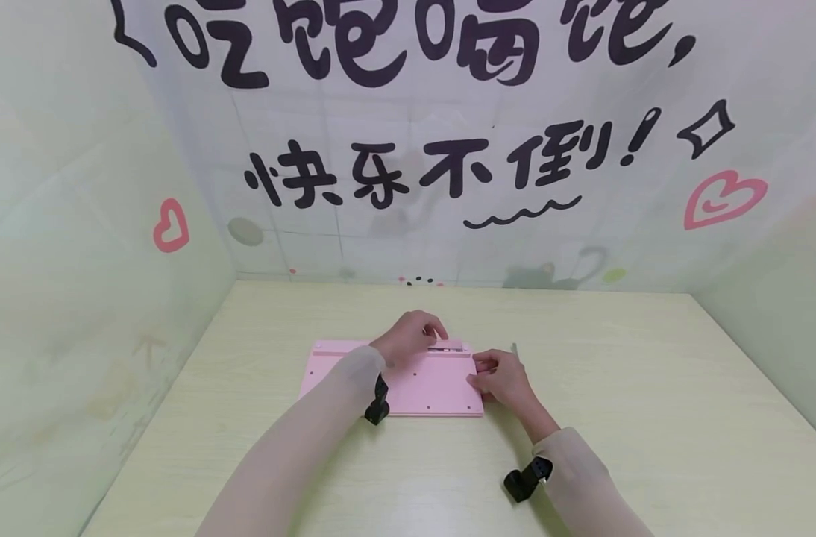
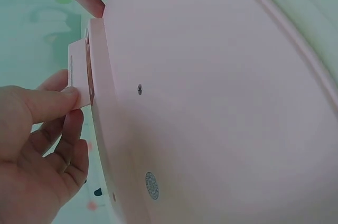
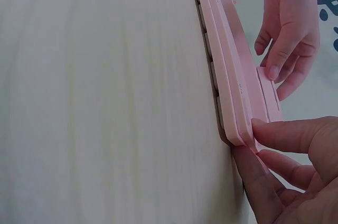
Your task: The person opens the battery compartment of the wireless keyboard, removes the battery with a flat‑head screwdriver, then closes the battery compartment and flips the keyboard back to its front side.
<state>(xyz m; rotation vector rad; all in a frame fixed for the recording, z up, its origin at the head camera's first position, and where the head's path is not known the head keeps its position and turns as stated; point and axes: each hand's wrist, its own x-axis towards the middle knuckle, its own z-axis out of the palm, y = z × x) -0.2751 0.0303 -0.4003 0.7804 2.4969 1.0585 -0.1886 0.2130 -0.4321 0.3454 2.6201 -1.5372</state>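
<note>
A pink keyboard [image 1: 441, 388] lies face down on the table, its screw-dotted underside up; keys [image 3: 212, 73] show beneath its edge in the right wrist view. My left hand [image 1: 409, 337] is at the raised back ridge, pinching a small pink battery cover [image 2: 79, 71] between thumb and fingers. That cover stands tilted along the ridge, beside a narrow opening [image 1: 446, 349] whose inside is mostly hidden. At the keyboard's right end, my right hand [image 1: 503, 379] grips the corner, thumb on the underside and fingers below the edge.
A thin grey object [image 1: 515, 348] lies just behind my right hand, too small to identify. The pale wood-grain table [image 1: 623, 373] extends around the keyboard. Printed cloth walls [image 1: 408, 246] close off the back and both sides.
</note>
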